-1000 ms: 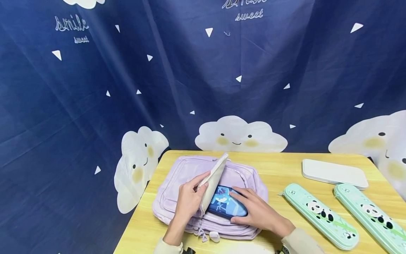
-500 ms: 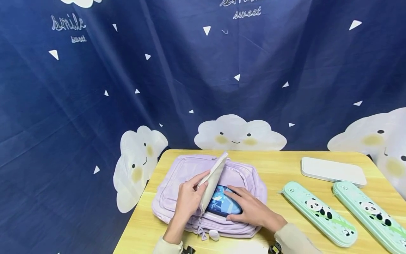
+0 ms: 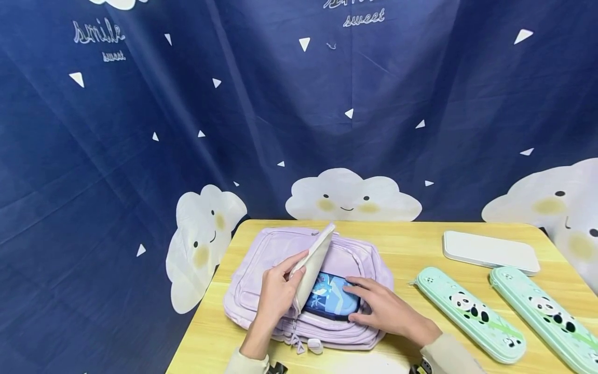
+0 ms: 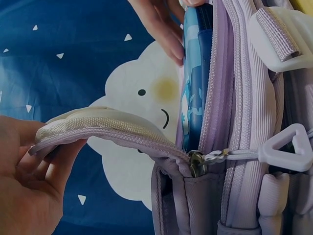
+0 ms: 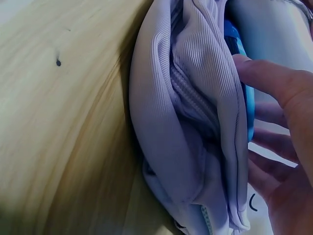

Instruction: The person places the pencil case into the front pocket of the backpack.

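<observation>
A lilac backpack [image 3: 280, 246] lies flat on the wooden table. My left hand [image 3: 277, 292] pinches the edge of its front pocket flap [image 3: 311, 275] and holds it raised, pale lining showing. Partly inside the pocket is a blue printed pencil case [image 3: 333, 301]; its left part is hidden behind the flap. At the case's right end is my right hand [image 3: 388, 311], fingertips on the upper edge and thumb at the lower corner. In the left wrist view the pocket's zip pull [image 4: 288, 149] hangs beside the opening.
Two mint-green panda pencil cases [image 3: 472, 314] lie right of the backpack. Behind them is a white flat case [image 3: 490, 252]. A dark blue cloud-print curtain [image 3: 261, 130] hangs behind and to the left of the table [image 3: 411, 244].
The blue pencil case has slid slightly left, deeper under the flap. My right hand moved left with it, then shifted a little back to the right. My left hand stays on the flap.
</observation>
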`<act>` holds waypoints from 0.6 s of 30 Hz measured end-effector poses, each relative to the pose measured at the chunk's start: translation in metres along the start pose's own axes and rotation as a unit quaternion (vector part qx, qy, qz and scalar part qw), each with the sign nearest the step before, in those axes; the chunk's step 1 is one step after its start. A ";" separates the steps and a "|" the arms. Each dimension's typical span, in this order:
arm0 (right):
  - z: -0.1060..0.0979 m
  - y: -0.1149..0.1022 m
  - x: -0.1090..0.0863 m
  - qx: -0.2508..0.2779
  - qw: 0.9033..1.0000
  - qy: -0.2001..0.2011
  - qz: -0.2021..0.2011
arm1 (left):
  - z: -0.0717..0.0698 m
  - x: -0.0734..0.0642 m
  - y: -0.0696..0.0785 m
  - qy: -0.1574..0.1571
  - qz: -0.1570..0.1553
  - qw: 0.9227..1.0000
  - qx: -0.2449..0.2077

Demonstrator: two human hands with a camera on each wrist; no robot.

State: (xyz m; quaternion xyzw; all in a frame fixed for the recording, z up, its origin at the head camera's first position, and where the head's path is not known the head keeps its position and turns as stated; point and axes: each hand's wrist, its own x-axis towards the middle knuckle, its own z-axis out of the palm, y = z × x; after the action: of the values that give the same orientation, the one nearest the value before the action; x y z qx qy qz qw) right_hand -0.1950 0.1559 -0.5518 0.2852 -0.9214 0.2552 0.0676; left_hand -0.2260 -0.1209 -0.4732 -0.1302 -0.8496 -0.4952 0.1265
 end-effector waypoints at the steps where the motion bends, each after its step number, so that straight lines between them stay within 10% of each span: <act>1: 0.000 0.000 -0.001 0.001 1.000 0.000 0.000 | 0.000 0.000 0.000 0.000 0.000 1.000 0.000; 18: 0.020 -0.004 0.011 0.007 0.999 0.042 -0.012 | 0.001 0.000 0.000 0.006 -0.009 1.000 -0.014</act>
State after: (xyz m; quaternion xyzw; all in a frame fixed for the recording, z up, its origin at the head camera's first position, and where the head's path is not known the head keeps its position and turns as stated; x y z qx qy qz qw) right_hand -0.2016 0.1375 -0.5640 0.2853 -0.9126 0.2725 0.1072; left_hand -0.2260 -0.1197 -0.4736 -0.1216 -0.8428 -0.5090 0.1258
